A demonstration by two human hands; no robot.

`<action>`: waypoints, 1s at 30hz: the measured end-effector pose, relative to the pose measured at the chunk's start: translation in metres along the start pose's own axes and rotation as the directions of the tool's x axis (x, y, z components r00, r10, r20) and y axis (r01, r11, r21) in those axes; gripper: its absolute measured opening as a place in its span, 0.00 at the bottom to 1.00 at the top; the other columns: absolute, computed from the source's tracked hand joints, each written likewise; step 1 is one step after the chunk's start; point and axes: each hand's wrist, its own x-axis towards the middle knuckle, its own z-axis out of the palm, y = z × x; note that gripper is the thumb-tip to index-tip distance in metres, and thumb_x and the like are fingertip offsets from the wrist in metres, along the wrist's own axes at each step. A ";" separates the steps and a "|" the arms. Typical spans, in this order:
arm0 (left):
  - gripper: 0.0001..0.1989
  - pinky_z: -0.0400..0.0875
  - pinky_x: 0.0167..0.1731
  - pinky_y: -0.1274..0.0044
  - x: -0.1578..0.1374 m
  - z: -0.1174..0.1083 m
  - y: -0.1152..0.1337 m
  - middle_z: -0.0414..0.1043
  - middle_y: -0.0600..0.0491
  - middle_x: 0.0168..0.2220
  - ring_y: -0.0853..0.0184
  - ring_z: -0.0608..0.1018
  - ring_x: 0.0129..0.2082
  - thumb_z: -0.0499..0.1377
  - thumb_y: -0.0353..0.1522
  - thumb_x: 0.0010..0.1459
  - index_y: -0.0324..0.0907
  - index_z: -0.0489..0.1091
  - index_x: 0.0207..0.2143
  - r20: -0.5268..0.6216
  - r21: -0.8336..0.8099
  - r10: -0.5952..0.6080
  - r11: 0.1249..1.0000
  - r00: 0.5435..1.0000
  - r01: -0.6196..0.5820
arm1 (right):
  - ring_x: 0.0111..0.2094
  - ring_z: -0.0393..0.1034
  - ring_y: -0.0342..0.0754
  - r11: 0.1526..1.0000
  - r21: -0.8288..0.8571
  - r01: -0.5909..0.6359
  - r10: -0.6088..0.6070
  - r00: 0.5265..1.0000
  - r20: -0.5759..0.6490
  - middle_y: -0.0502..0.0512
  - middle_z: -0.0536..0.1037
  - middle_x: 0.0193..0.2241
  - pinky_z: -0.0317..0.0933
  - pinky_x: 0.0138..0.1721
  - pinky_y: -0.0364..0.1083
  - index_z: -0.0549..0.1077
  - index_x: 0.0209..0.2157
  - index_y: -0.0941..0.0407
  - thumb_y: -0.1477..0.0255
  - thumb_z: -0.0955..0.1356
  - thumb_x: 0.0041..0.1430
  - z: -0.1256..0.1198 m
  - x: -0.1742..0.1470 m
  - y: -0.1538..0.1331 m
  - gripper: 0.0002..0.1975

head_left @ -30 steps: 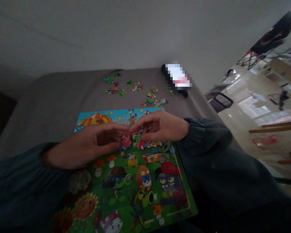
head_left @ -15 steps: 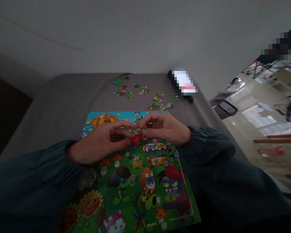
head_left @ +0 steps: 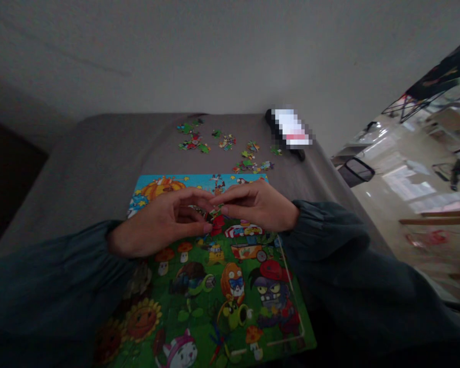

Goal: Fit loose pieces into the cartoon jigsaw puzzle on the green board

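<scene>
Over the upper middle of a colourful cartoon jigsaw puzzle (head_left: 199,317), my two hands meet at the fingertips. My left hand (head_left: 168,217) has its fingers curved and its thumb apart from them, the thumb tip beside a red patch of the picture. My right hand (head_left: 258,204) is in a pinch, thumb and fingers around a small green and pale jigsaw piece (head_left: 216,209), mostly hidden by the fingers. Whether the piece lies flat in the puzzle or is tilted, I cannot tell.
Several loose jigsaw pieces (head_left: 193,143) lie scattered beyond the puzzle on the grey cloth-covered table (head_left: 99,148). A phone with a blurred screen (head_left: 291,128) rests on a black stand at the back right. A wall rises behind the table; at right is a shiny floor (head_left: 391,199).
My right hand has shifted slightly left, its fingers now reaching over to my left fingertips and covering more of the piece. My left hand has barely moved.
</scene>
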 end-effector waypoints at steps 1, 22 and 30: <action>0.26 0.78 0.36 0.77 0.000 0.000 0.000 0.75 0.52 0.46 0.69 0.81 0.34 0.68 0.34 0.51 0.46 0.67 0.52 -0.017 -0.004 0.007 1.000 1.000 -0.007 | 0.37 0.75 0.43 1.000 -0.017 0.000 0.000 1.000 0.005 0.54 0.81 0.40 0.71 0.42 0.45 0.77 0.45 0.59 0.73 0.69 0.58 0.001 0.000 0.000 0.13; 0.32 0.80 0.41 0.69 -0.001 0.002 0.003 0.70 0.48 0.56 0.63 0.81 0.39 0.65 0.34 0.54 0.51 0.62 0.61 0.030 0.061 -0.019 0.998 0.999 0.017 | 0.38 0.77 0.44 0.984 -0.176 0.005 0.001 0.999 0.033 0.57 0.81 0.37 0.72 0.42 0.45 0.76 0.43 0.62 0.75 0.68 0.59 0.005 -0.003 -0.001 0.11; 0.31 0.78 0.44 0.68 0.000 0.003 0.000 0.73 0.48 0.54 0.62 0.80 0.43 0.65 0.33 0.55 0.49 0.62 0.61 0.047 0.049 -0.003 0.999 0.999 0.000 | 0.32 0.74 0.41 0.998 -0.047 -0.052 0.052 0.999 0.004 0.52 0.79 0.32 0.70 0.37 0.43 0.75 0.39 0.59 0.75 0.70 0.56 0.007 -0.001 0.002 0.08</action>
